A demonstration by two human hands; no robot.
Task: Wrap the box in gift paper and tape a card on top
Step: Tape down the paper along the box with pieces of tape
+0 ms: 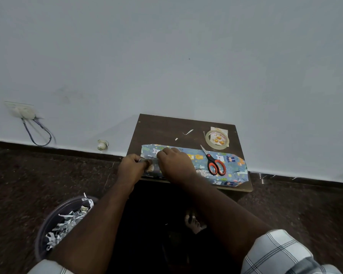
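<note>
A long box wrapped in blue cartoon-print gift paper (232, 171) lies across the front of a small dark wooden table (166, 127). My left hand (131, 167) pinches the folded paper flap at the box's left end, at the table's left edge. My right hand (174, 165) rests on top of the box just right of that, fingers curled down onto the paper. Red-and-black scissors (214, 163) lie on the box's right half. A roll of clear tape (217, 139) sits at the table's back right on a small card (218, 129) with a printed picture.
Small paper scraps (187, 132) lie on the table's back part. A round bin (55, 220) with paper offcuts stands on the dark floor at the lower left. A wall socket with a cable (24, 112) is on the grey wall to the left.
</note>
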